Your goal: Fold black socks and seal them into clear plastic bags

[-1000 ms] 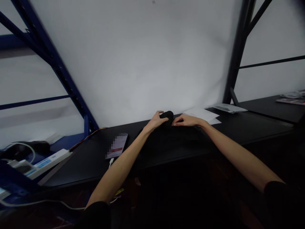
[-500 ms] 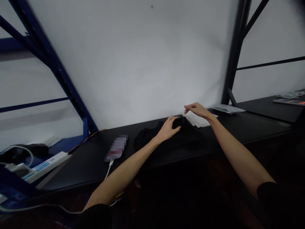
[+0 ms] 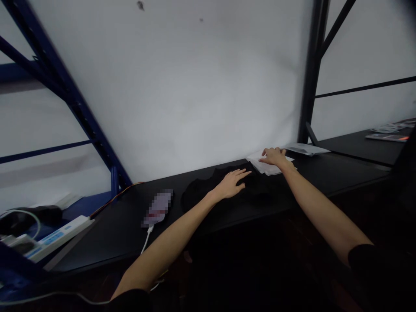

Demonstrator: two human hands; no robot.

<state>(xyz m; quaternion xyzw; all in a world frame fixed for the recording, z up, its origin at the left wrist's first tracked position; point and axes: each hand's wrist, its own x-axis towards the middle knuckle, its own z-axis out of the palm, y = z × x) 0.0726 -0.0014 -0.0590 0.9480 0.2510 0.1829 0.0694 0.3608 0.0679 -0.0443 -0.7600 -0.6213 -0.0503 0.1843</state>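
Note:
A black cloth lies bunched on the black table, hard to tell from the dark surface. My left hand rests on or just over its right part, fingers spread. Beyond it to the right, my right hand is over a small stack of white sheets, fingers apart and slightly bent. Whether its fingertips touch the sheets I cannot tell.
A phone with a white cable lies left of the cloth. A white power strip sits at the far left. Another white packet lies right of the sheets. Blue and black frame posts stand at the sides.
My right hand has come down and slightly right, onto or over the white sheets, and its fingers have opened. My left hand has flattened and spread its fingers. The view has shifted slightly.

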